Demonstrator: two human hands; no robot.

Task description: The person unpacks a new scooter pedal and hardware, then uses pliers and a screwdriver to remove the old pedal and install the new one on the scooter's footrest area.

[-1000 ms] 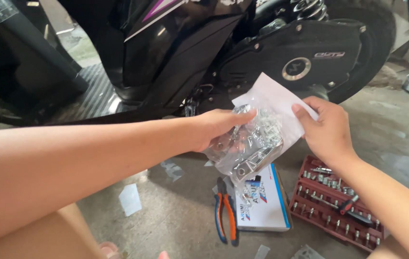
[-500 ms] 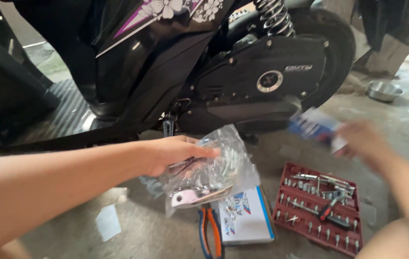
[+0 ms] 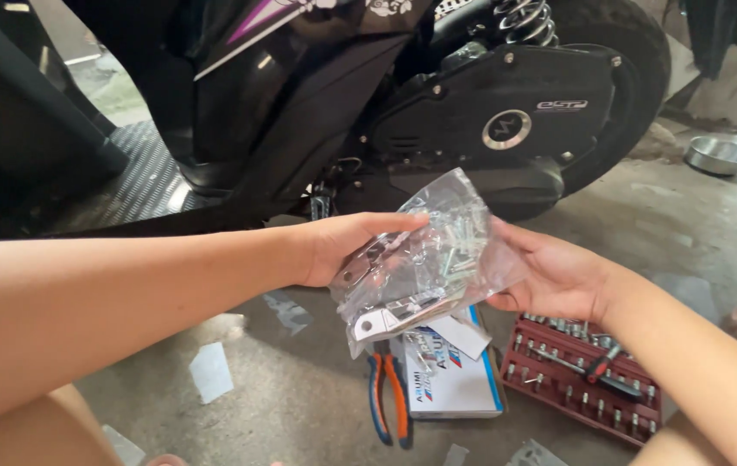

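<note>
Both hands hold one clear plastic bag (image 3: 424, 259) in the air above the concrete floor (image 3: 679, 233), in front of a black scooter (image 3: 385, 95). The left hand (image 3: 342, 246) grips the bag at its upper left edge, thumb stretched along the top and fingers curled behind it. The right hand (image 3: 550, 276) lies open-palmed against the bag's right side, with the fingers wrapped behind the plastic and the thumb on its upper right edge. The bag is crumpled and filled with small silver screws and bolts, and a flat silver metal bracket (image 3: 394, 318) lies across its bottom. Just below the bag, on the floor, sits a white box with blue printing (image 3: 455, 380), and a loose white paper tag (image 3: 461, 336) lies on top of it. Pliers with orange and blue handles (image 3: 390, 401) lie touching the box's left side. To the right of the box, under the right forearm, is an open red case of sockets (image 3: 580, 388) with a small screwdriver resting across it. A metal bowl (image 3: 718, 155) stands well apart on the floor at the far right, near the scooter's rear wheel (image 3: 623, 78). Scraps of clear wrapping (image 3: 211, 371) lie on the floor at lower left.
</note>
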